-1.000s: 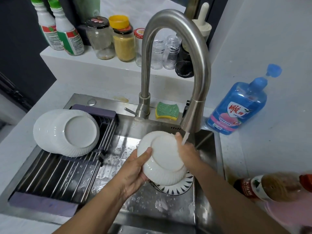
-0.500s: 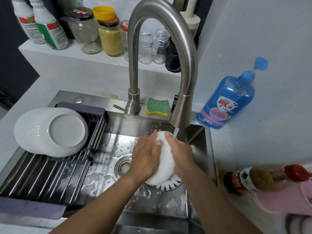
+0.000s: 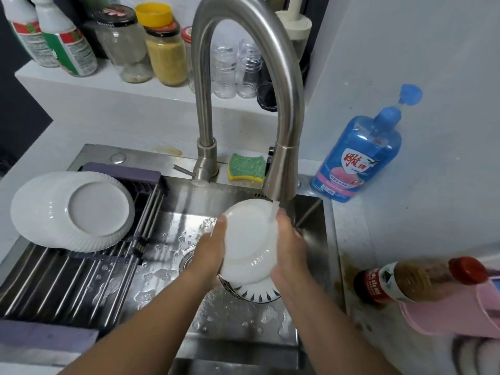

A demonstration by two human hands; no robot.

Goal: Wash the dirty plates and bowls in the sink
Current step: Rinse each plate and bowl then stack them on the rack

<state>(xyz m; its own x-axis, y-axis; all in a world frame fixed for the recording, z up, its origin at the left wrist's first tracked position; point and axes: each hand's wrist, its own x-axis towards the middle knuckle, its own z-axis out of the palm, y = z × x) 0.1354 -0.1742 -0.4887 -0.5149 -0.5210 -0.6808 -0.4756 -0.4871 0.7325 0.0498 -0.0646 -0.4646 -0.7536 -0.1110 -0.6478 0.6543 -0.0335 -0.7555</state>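
A white plate (image 3: 249, 244) is held tilted under the running faucet (image 3: 281, 174) in the steel sink (image 3: 189, 201), its inner face toward me. My left hand (image 3: 209, 253) grips its left rim and my right hand (image 3: 290, 253) grips its right rim. Water falls onto the plate's upper right edge. Beneath it a dish with a dark-patterned rim (image 3: 257, 292) lies on the sink bottom, mostly hidden. A stack of white plates (image 3: 73, 211) rests upside down on the roll-up drying rack (image 3: 67, 277) at the left.
A green-and-yellow sponge (image 3: 246, 167) lies behind the sink. A blue soap bottle (image 3: 357, 155) stands on the right counter. A brown sauce bottle (image 3: 414, 280) and a pink container (image 3: 454, 312) sit at the right edge. Jars and spray bottles line the shelf behind.
The plate turned from showing its underside, through edge-on between my palms, to showing its inner face under the water. Both hands stayed on its rims.
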